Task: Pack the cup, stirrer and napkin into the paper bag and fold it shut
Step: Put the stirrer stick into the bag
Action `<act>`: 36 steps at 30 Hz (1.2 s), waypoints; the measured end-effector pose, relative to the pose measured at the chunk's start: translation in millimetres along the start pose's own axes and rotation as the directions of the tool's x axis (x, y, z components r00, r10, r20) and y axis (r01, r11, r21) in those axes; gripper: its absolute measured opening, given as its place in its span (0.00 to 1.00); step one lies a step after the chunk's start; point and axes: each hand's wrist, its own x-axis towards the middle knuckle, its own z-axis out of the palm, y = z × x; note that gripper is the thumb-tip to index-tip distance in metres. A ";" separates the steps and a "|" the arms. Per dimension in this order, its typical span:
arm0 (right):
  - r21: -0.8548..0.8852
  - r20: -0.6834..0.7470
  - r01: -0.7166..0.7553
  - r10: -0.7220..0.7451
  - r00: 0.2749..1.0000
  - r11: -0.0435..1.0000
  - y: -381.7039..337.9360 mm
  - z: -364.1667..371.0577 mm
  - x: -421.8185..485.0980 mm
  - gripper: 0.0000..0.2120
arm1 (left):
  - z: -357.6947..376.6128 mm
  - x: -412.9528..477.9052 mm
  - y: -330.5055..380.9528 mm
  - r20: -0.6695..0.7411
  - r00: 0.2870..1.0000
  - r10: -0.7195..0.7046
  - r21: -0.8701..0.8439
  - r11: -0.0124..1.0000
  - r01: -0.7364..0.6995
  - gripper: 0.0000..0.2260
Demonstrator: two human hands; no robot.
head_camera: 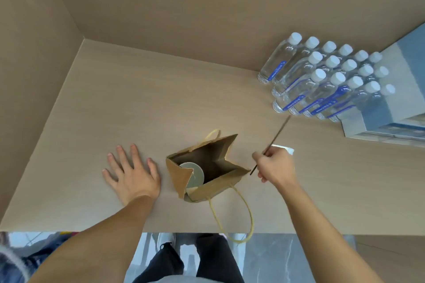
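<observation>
Two hands over the table (142,103): left hand (132,174) spread flat near front edge, right hand (274,165) pinching stirrer (277,133) beside open paper bag (220,185). Cup (195,174) inside bag; white napkin (287,149) behind right hand.

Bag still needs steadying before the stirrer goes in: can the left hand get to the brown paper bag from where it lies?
Probably yes. The left hand lies flat and empty on the beige table, beside the open brown paper bag, with only bare tabletop between them. The right hand holds the thin dark stirrer on the bag's other side.
</observation>
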 end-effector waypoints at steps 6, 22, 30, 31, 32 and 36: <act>0.361 -0.112 0.335 -0.316 0.942 0.870 -41.5 -59.6 -110.1 0.10 | -3.7 -5.0 -6.0 0.032 0.999 0.018 -0.039 0.999 -0.016 0.28; -0.087 -0.070 0.664 -0.669 0.740 0.743 -90.8 -35.1 -127.5 0.10 | -14.0 -6.4 1.4 0.011 0.999 0.038 -0.054 0.998 -0.037 0.28; -0.070 -0.055 0.692 -0.695 0.717 0.719 -92.3 -22.3 -116.2 0.03 | -13.2 -4.7 2.4 0.013 0.999 0.032 -0.051 0.998 -0.031 0.28; -0.050 -0.063 0.698 -0.700 0.712 0.714 -93.0 -22.0 -116.4 0.04 | -12.9 -4.2 1.6 0.013 1.000 0.028 -0.048 0.998 -0.027 0.28; -0.037 -0.068 0.700 -0.700 0.710 0.713 -93.7 -22.4 -116.2 0.05 | -12.7 -3.7 0.9 0.013 1.000 0.025 -0.044 0.999 -0.024 0.28; -0.044 -0.068 0.701 -0.702 0.709 0.712 -94.1 -24.4 -114.5 0.06 | -12.5 -4.4 2.1 0.015 1.000 0.027 -0.043 0.999 -0.027 0.28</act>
